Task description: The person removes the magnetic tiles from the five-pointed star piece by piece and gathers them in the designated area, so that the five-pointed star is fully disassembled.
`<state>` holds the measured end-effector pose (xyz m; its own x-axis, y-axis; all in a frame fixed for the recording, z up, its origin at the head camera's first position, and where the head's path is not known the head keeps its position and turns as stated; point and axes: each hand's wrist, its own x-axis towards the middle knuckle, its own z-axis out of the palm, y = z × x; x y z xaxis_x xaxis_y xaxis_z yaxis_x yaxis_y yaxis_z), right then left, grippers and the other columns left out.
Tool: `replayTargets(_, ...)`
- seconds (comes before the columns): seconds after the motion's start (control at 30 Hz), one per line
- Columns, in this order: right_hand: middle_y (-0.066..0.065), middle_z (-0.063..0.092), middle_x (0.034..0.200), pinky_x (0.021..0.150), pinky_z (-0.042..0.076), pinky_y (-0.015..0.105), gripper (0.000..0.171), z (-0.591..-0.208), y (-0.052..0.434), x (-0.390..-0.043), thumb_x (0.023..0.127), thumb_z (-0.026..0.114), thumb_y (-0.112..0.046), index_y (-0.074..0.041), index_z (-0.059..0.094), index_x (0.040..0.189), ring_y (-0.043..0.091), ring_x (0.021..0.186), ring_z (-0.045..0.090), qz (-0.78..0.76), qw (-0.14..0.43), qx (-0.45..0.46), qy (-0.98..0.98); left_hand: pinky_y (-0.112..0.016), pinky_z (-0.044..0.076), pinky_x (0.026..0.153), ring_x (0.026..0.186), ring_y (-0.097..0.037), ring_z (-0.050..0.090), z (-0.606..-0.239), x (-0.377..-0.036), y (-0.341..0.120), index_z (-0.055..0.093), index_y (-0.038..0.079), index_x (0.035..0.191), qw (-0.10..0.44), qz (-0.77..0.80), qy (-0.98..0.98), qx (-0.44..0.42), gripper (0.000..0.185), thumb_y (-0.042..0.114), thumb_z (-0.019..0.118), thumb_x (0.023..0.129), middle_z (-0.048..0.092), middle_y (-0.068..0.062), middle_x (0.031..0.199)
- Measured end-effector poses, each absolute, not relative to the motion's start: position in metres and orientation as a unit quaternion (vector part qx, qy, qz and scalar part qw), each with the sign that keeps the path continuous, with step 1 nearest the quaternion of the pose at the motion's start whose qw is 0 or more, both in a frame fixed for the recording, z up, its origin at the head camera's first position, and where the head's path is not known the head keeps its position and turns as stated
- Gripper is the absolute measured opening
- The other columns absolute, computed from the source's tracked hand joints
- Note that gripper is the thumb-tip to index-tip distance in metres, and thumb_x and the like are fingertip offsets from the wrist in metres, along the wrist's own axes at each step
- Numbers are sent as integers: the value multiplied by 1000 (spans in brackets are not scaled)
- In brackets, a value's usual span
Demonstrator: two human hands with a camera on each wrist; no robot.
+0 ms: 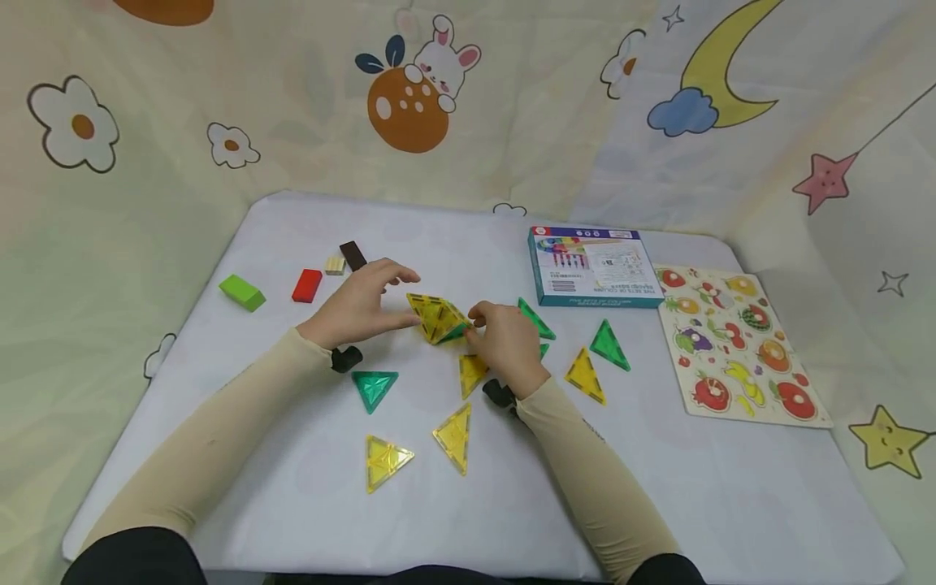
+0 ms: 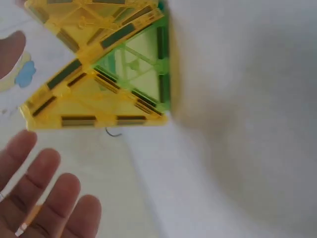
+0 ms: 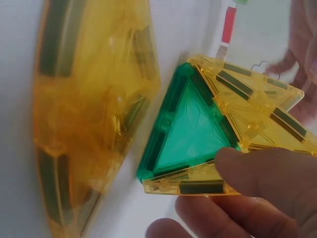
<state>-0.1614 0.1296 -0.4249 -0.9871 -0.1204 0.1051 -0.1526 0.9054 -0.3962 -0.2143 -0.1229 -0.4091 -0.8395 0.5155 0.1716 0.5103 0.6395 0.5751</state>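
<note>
A small pyramid of yellow and green magnetic triangle tiles (image 1: 437,317) stands mid-table. My left hand (image 1: 366,307) lies just left of it with straight fingers; in the left wrist view its fingers (image 2: 47,198) are spread a little apart from the pyramid (image 2: 99,74). My right hand (image 1: 504,337) holds the pyramid's right side. The right wrist view shows the thumb and fingers (image 3: 262,173) pinching a yellow tile edge below the green face (image 3: 190,126). A loose yellow tile (image 3: 84,114) lies blurred beside it.
Several loose triangles lie in front: a green tile (image 1: 374,388), yellow tiles (image 1: 386,461) (image 1: 455,436) (image 1: 585,375) and another green tile (image 1: 608,345). Green (image 1: 242,292), red (image 1: 307,285) and brown (image 1: 353,256) blocks sit far left. A box (image 1: 592,266) and a fruit puzzle board (image 1: 738,345) lie right.
</note>
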Motion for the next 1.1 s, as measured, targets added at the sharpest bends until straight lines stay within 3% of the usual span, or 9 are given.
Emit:
replayTargets(0.23,3,80,103,62,55,30,24,-427,125,-162,92,80,-26,-15,77,112,19,80,72,197,41,75,-977,-43,52,109,122,-25,56,-410,-218,-95,73,14,117,13,256,892,373,46,34,91,80,65,-3,126)
replayTargets(0.57,2,82,101,50,48,24,23,-427,127,-160,92,79,-26,-14,81,112,17,71,71,184,80,98,-975,-40,53,107,119,-22,54,-421,-222,-83,72,17,114,-1,267,881,391,44,29,94,77,68,2,121)
replayTargets(0.97,2,83,95,43,36,20,18,-434,132,-157,92,79,-23,-12,83,106,14,57,64,177,140,123,-966,-40,52,108,121,-21,54,-424,-220,-81,72,17,115,-6,275,876,397,44,25,93,78,72,2,121)
replayTargets(1.1,3,82,94,44,37,19,18,-436,136,-158,93,78,-23,-10,83,106,14,59,66,191,144,119,-964,-40,52,107,120,-21,54,-425,-219,-83,71,17,115,-4,277,876,394,44,26,93,78,72,3,121)
